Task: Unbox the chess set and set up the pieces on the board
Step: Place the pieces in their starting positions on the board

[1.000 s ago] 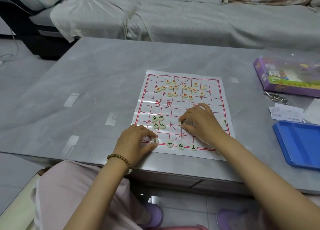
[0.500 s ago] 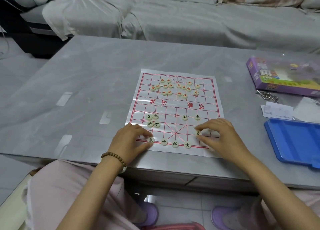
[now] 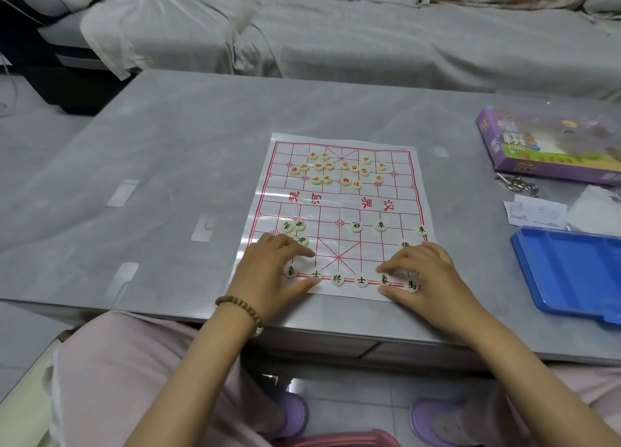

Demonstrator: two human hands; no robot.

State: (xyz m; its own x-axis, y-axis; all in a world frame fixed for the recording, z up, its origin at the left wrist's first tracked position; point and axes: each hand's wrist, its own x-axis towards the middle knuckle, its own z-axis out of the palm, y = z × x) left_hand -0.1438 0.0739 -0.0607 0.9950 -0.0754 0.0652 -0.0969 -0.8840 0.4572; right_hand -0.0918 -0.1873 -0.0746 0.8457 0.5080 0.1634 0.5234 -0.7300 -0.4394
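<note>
The paper chess board [image 3: 336, 207] lies flat on the grey table [image 3: 151, 177]. Red-lettered pieces [image 3: 336, 170] are bunched at its far end. Black-lettered pieces [image 3: 337, 279] form a row along the near edge, and several more lie loose above it. My right hand [image 3: 426, 275] pinches a black elephant piece [image 3: 384, 279] in that row between index finger and thumb. My left hand [image 3: 268, 271] rests at the row's left end. Its index finger and thumb stretch out on either side of another elephant piece [image 3: 291, 271].
A purple game box [image 3: 551, 147] stands at the table's far right. Keys [image 3: 517, 184], paper slips [image 3: 534, 214] and a blue tray [image 3: 571, 271] lie nearer. A covered sofa [image 3: 336, 36] runs behind the table. My knees are under the near edge.
My right hand carried a black piece from mid-board down into the near row, right of the second advisor. My left hand's finger and thumb spread past the left elephant piece.
</note>
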